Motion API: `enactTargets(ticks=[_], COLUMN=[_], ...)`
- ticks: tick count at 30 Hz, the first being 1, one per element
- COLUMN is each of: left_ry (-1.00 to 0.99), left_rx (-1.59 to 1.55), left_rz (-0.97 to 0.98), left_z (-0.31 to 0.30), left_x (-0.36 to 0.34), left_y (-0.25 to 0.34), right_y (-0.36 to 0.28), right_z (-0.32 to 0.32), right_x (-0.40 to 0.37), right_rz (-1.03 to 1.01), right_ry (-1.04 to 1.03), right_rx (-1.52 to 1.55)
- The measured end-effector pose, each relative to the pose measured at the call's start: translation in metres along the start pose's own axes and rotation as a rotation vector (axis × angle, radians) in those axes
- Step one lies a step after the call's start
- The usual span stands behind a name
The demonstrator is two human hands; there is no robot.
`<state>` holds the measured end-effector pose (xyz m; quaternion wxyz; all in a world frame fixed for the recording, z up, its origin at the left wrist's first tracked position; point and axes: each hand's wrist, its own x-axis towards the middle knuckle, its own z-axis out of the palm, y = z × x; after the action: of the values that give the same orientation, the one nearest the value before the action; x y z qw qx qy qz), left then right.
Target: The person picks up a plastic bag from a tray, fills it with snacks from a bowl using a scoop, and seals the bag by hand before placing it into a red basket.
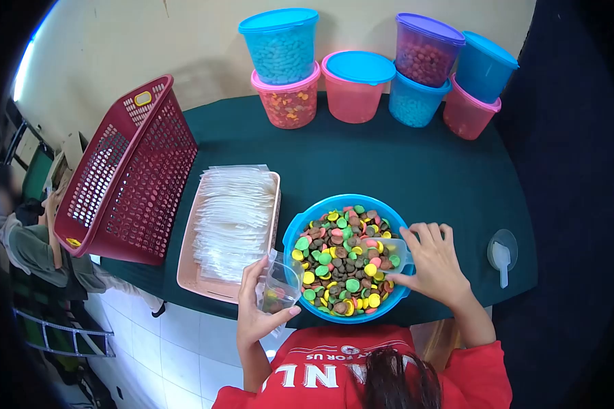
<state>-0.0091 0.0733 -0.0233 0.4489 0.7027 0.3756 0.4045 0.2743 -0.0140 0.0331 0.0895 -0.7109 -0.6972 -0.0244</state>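
Observation:
A blue bowl (300,225) full of round candies in green, yellow, pink and brown sits at the table's near edge. My right hand (433,262) grips a clear plastic scoop (392,252) that lies in the candies at the bowl's right side. My left hand (256,303) holds a small clear plastic bag (280,286) open just left of the bowl, with a few candies inside it. A pink tray (187,255) stacked with empty clear bags (235,211) lies to the left of the bowl.
A red plastic basket (126,174) leans tilted at the table's left end. Several lidded tubs (355,85), blue, pink and purple, stand stacked along the far edge by the wall. A second clear scoop (502,253) lies at the right. Another person sits at far left.

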Motion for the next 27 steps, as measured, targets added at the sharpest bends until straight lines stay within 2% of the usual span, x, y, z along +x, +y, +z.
enactTargets(ticks=[5, 7, 11, 15, 17, 23, 25, 27], left_ry=[-0.012, 0.005, 0.018, 0.047, 0.058, 0.053, 0.048, 0.041], left_rx=[-0.002, 0.022, 0.037, 0.031, 0.032, -0.001, -0.012, 0.038], left_rz=[0.006, -0.011, -0.007, -0.008, -0.002, -0.01, -0.01, 0.04], left_z=[-0.002, -0.004, -0.008, -0.007, -0.006, -0.003, -0.004, -0.005], left_x=[0.001, 0.0, -0.002, -0.004, -0.004, -0.006, -0.006, -0.005], left_y=[0.003, 0.003, -0.003, -0.003, -0.004, -0.001, -0.001, -0.002], right_y=[0.002, 0.004, 0.003, 0.016, 0.023, -0.004, -0.009, -0.014], right_z=[-0.007, -0.012, -0.027, -0.011, -0.008, 0.003, 0.016, 0.024], right_x=[0.016, 0.022, 0.031, 0.036, 0.038, 0.032, 0.032, 0.034], right_rz=[-0.113, -0.042, -0.073, -0.157, -0.178, -0.074, -0.091, -0.133], right_ry=[0.03, -0.22, -0.345, -0.32, -0.349, -0.286, -0.305, -0.239], right_rx=[0.004, 0.003, 0.062, 0.196, 0.366, 0.489, 0.462, 0.52])
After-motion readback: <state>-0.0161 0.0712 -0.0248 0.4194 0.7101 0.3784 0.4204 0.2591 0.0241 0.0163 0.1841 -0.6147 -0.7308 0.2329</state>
